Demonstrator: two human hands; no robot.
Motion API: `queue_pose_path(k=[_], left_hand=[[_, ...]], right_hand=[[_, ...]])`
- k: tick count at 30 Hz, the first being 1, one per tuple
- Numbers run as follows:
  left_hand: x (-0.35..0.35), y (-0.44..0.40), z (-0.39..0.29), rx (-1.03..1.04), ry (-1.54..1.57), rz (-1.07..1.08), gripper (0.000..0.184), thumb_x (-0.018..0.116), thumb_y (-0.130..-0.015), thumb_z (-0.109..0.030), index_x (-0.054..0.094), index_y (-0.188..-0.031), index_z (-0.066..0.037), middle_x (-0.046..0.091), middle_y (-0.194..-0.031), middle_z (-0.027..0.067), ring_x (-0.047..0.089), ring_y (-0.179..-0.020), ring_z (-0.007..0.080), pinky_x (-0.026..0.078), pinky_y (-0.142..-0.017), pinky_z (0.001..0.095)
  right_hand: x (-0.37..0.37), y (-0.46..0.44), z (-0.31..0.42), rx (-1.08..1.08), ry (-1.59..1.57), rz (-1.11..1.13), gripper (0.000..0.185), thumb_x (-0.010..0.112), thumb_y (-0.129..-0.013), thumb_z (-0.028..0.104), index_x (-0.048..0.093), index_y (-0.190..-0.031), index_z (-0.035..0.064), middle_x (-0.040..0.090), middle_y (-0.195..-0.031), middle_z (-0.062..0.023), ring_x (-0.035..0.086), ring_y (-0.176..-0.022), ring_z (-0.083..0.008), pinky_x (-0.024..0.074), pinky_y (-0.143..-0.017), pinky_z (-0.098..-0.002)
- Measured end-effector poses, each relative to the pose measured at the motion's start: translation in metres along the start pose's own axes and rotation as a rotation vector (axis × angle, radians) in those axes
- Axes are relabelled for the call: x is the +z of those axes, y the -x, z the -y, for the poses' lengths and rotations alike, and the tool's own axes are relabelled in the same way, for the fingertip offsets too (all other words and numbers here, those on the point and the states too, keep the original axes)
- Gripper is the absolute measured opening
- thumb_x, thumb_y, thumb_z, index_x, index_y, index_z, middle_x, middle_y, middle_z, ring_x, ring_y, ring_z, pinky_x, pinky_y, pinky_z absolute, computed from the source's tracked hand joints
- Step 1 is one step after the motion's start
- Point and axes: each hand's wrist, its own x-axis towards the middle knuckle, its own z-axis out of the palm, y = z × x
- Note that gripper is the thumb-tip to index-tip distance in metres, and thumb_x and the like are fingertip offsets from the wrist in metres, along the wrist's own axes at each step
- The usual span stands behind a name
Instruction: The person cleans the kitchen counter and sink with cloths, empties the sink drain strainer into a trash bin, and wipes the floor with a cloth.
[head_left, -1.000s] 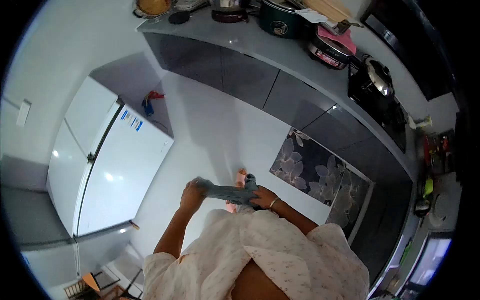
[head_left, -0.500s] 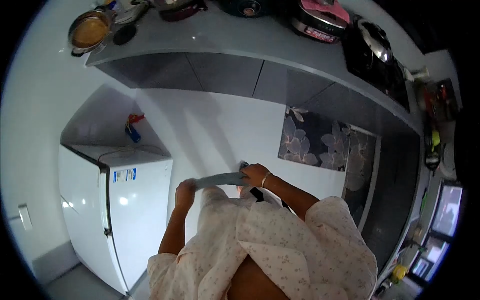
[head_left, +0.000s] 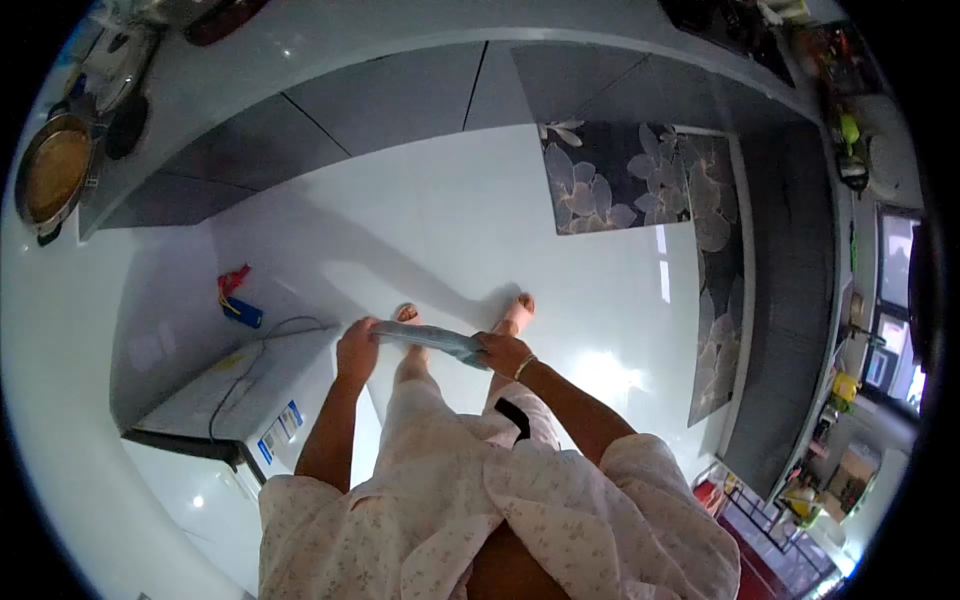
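Note:
A grey cloth is stretched out between my two hands, in front of my legs and above the white floor. My left hand is closed on its left end. My right hand, with a bracelet at the wrist, is closed on its right end. Between the hands the cloth looks rolled or folded into a narrow band. Both hands are clear of the floor, and my feet show just beyond the cloth.
A white fridge stands at the lower left. A grey counter curves across the top, with a pan at its left end. Dark flowered mats lie on the floor at the right. A red and blue item is behind the fridge.
The view has turned, so the fridge and counter sit lower and further left. My feet have come apart into a step. Both hands still hold the cloth.

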Motion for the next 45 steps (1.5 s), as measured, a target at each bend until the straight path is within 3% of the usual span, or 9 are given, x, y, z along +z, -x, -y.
queue_pose_path(k=[10,13,15,18,23,30,35,41,45], left_hand=[[0.066,-0.176,0.064,0.105,-0.404,0.006,0.023,0.061,-0.083,-0.010,0.064,-0.106,-0.013,0.067,-0.105,0.0066,0.059,-0.104,0.0289,0.044,-0.084,0.0475],[0.136,-0.246,0.058,0.376,-0.546,-0.203,0.041,0.065,-0.083,-0.008,0.059,-0.124,-0.012,0.059,-0.124,0.0091,0.051,-0.122,0.0290,0.039,-0.099,0.0472],[0.171,-0.273,0.046,0.451,-0.465,-0.157,0.055,0.067,-0.083,-0.008,0.049,-0.135,-0.011,0.050,-0.136,0.0135,0.046,-0.127,0.0308,0.037,-0.106,0.0460],[0.233,-0.292,0.079,0.467,-0.313,-0.119,0.056,0.068,-0.084,-0.010,0.047,-0.135,-0.010,0.047,-0.138,0.0154,0.043,-0.129,0.0335,0.038,-0.107,0.0460],[0.321,-0.286,0.188,0.138,-0.278,0.137,0.062,0.071,-0.083,-0.015,0.043,-0.138,-0.008,0.040,-0.144,0.0204,0.039,-0.133,0.0384,0.038,-0.108,0.0467],[0.369,-0.311,0.213,0.174,-0.344,0.234,0.094,0.080,-0.078,-0.026,0.022,-0.151,-0.012,0.020,-0.154,0.0269,0.029,-0.138,0.0465,0.033,-0.111,0.0528],[0.408,-0.349,0.196,0.150,-0.622,0.269,0.112,0.077,-0.073,-0.057,0.013,-0.155,-0.015,0.003,-0.158,0.0266,0.009,-0.138,0.0600,0.024,-0.109,0.0654],[0.448,-0.391,0.184,0.361,-0.631,0.115,0.107,0.067,-0.078,-0.065,0.012,-0.155,-0.016,0.002,-0.156,0.0302,0.001,-0.136,0.0644,0.015,-0.107,0.0725],[0.483,-0.395,0.126,0.580,-0.511,0.060,0.082,0.065,-0.086,-0.049,0.029,-0.151,-0.014,0.005,-0.158,0.0256,0.004,-0.138,0.0618,0.016,-0.107,0.0725]], right_hand=[[0.121,-0.132,-0.060,0.157,-0.624,-0.114,0.047,0.060,-0.089,0.030,0.050,-0.128,0.0046,0.066,-0.105,-0.0239,0.063,-0.101,-0.0415,0.0497,-0.085,-0.0464],[0.134,-0.177,-0.119,0.453,-0.825,-0.199,0.063,0.064,-0.089,0.038,0.041,-0.139,0.0076,0.062,-0.119,-0.0224,0.059,-0.113,-0.0364,0.0463,-0.095,-0.0437],[0.175,-0.192,-0.169,0.443,-0.432,-0.419,0.070,0.064,-0.089,0.037,0.031,-0.145,0.0105,0.054,-0.131,-0.0216,0.053,-0.120,-0.0380,0.0441,-0.100,-0.0469],[0.188,-0.196,-0.214,0.468,-0.473,-0.344,0.064,0.064,-0.087,0.029,0.037,-0.143,0.0114,0.048,-0.138,-0.0198,0.047,-0.126,-0.0378,0.0412,-0.104,-0.0459],[0.258,-0.210,-0.254,0.387,-0.391,-0.346,0.060,0.063,-0.087,0.023,0.040,-0.141,0.0129,0.045,-0.142,-0.0156,0.044,-0.131,-0.0344,0.0401,-0.105,-0.0454],[0.323,-0.280,-0.254,-0.007,0.130,-0.299,0.065,0.066,-0.083,0.031,0.043,-0.144,0.0266,0.034,-0.153,-0.0056,0.021,-0.145,-0.0343,0.0180,-0.115,-0.0604],[0.312,-0.323,-0.261,-0.093,0.185,-0.199,0.058,0.062,-0.087,0.030,0.045,-0.142,0.0317,0.034,-0.153,-0.0018,0.015,-0.147,-0.0333,0.0076,-0.118,-0.0605],[0.274,-0.336,-0.301,0.043,0.321,-0.261,0.050,0.055,-0.094,0.027,0.044,-0.142,0.0347,0.029,-0.156,0.0060,0.016,-0.148,-0.0264,0.0086,-0.118,-0.0609],[0.266,-0.311,-0.343,0.221,0.317,-0.415,0.046,0.052,-0.094,0.013,0.053,-0.136,0.0315,0.032,-0.155,0.0036,0.023,-0.146,-0.0255,0.0183,-0.117,-0.0577]])
